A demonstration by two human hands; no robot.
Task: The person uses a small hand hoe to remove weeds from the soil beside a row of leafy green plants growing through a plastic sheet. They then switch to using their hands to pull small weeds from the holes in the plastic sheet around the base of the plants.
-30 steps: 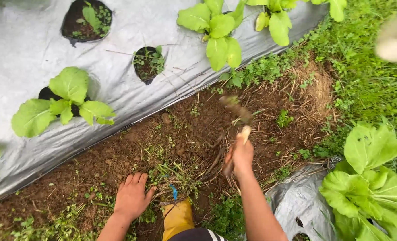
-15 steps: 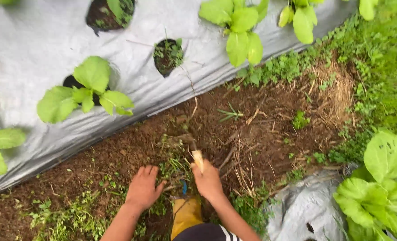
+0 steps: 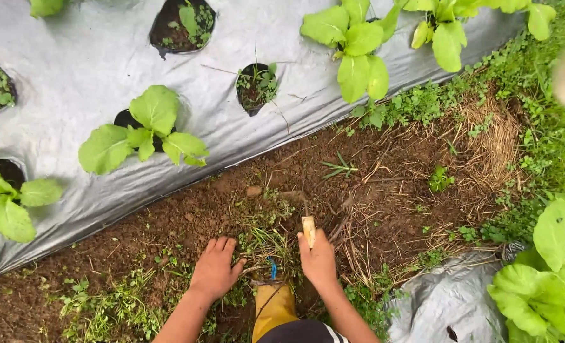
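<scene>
Silver mulch sheet (image 3: 92, 57), leafy seedlings (image 3: 149, 130) in holes, straw patch (image 3: 495, 143).

A strip of bare brown soil (image 3: 187, 219) ran between two sheets of grey plastic mulch (image 3: 79, 76), strewn with small green weeds (image 3: 266, 238) and dry straw (image 3: 492, 136), while leafy green plants (image 3: 146, 130) grew through holes in the sheet.
</scene>
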